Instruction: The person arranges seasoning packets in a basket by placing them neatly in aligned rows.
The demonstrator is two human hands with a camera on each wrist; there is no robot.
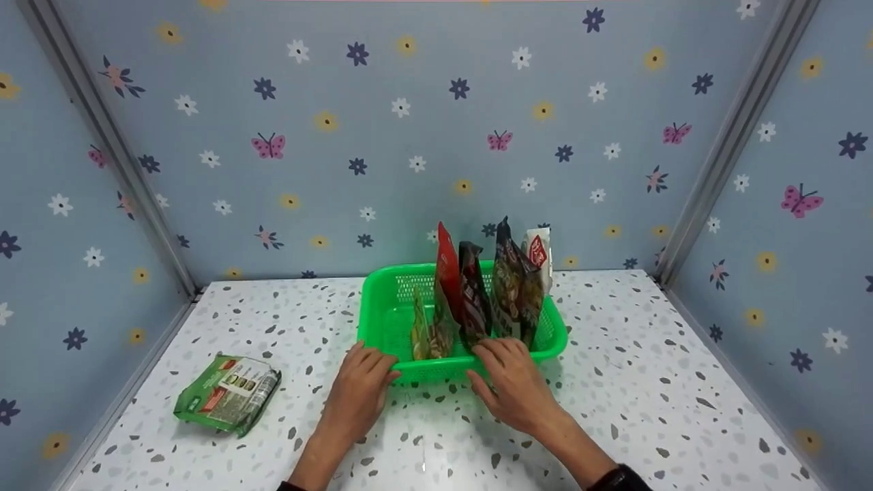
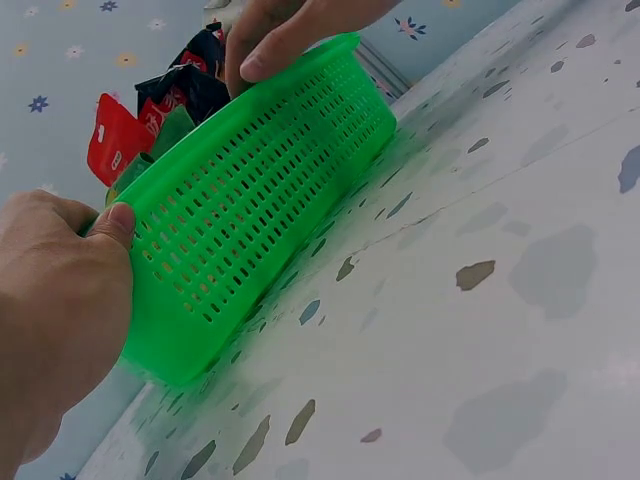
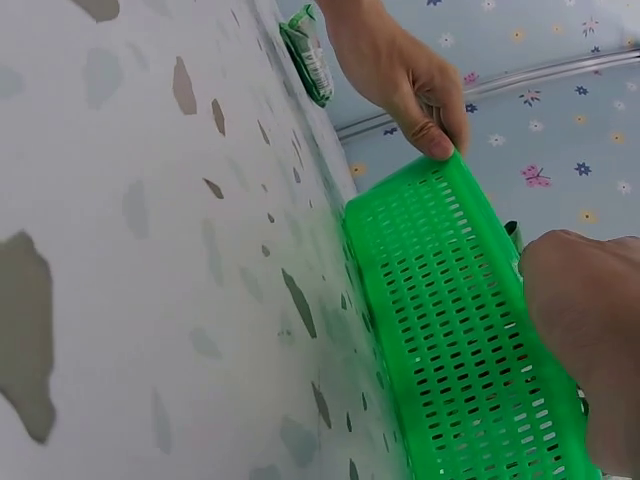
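A green perforated plastic basket point(image 1: 443, 372) stands on the table with several food pouches upright inside. They include a small yellow-green packet point(image 1: 419, 327), a red pouch point(image 1: 447, 269), dark pouches point(image 1: 506, 279) and a white packet with a red logo point(image 1: 539, 249). My left hand point(image 1: 359, 385) grips the front left corner of the rim, its thumb point(image 2: 119, 222) on the outer side. Farther right along the front rim, my right hand point(image 1: 515, 385) holds the edge with its fingers hooked over, beside the dark pouches. Its fingertips are partly hidden by the rim.
On the table to the left lies a green and white packet point(image 1: 230, 394), apart from the basket. The speckled white tabletop point(image 1: 655, 409) is bounded by blue flower-patterned panels point(image 1: 423, 136) at the back and both sides.
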